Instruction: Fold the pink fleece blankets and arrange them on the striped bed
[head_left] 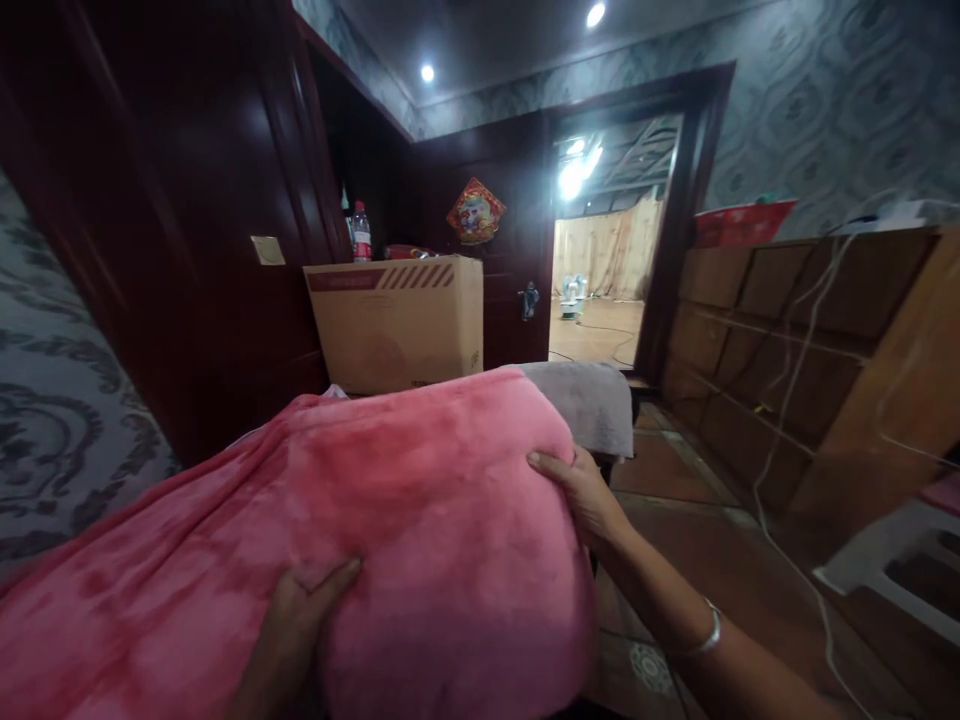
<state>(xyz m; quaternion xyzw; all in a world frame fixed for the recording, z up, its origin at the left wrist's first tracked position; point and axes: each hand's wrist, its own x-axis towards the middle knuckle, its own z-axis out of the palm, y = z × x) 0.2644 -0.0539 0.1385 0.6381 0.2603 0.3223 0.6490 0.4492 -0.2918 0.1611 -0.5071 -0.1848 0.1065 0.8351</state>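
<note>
A thick, plush pink blanket (450, 510) fills the lower left and middle of the view, with a folded, rounded part between my hands. My left hand (289, 625) grips the near side of that fold, thumb on top and fingers hidden beneath. At the fold's right edge, my right hand (581, 495) is closed on the blanket, its thumb lying on the upper surface. A bracelet circles my right wrist. Just beyond the pink fabric lies a grey cloth (589, 405), apart from both hands.
A large cardboard box (397, 320) stands behind the blanket, with a bottle (361, 235) above it. Wooden drawers (780, 330) line the right wall, a red basket (742, 222) on top. A white cable (780, 430) trails to the floor near a white stool (900, 560). An open doorway (544, 200) is ahead.
</note>
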